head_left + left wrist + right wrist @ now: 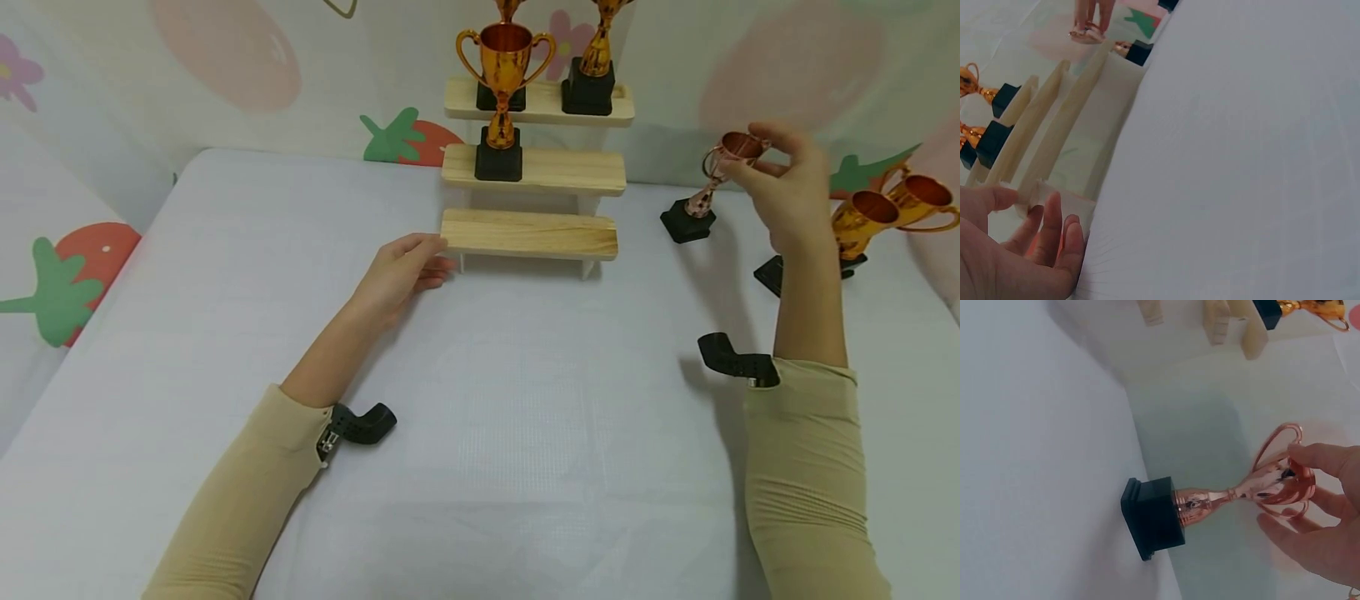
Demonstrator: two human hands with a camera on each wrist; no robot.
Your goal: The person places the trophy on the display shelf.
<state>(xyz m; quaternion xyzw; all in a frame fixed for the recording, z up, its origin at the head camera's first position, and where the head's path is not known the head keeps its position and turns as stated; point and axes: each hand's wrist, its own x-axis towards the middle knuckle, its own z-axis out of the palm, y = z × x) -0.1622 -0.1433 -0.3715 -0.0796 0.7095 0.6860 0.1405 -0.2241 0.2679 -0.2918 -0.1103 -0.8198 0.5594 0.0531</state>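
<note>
My right hand point(795, 192) grips a small rose-copper trophy point(1204, 503) by its two-handled cup, thumb and fingers about the rim. The trophy leans, its black square base point(688, 222) close to the white table, right of a three-step wooden stand point(528, 233). At the stand's left side, my left hand point(397, 275) pinches the end of the lowest board point(1054, 153) between thumb and forefinger, the other fingers loosely bent below. A gold trophy point(504, 58) stands on the middle step, with two more trophies behind it on the top step.
Two gold trophies point(866, 218) stand near the table's right edge, partly hidden by my right forearm. Behind the stand hangs a pale backdrop point(360, 67) with strawberry prints. Black camera mounts point(363, 423) stick out from both sleeves. The white tabletop point(487, 417) spreads in front.
</note>
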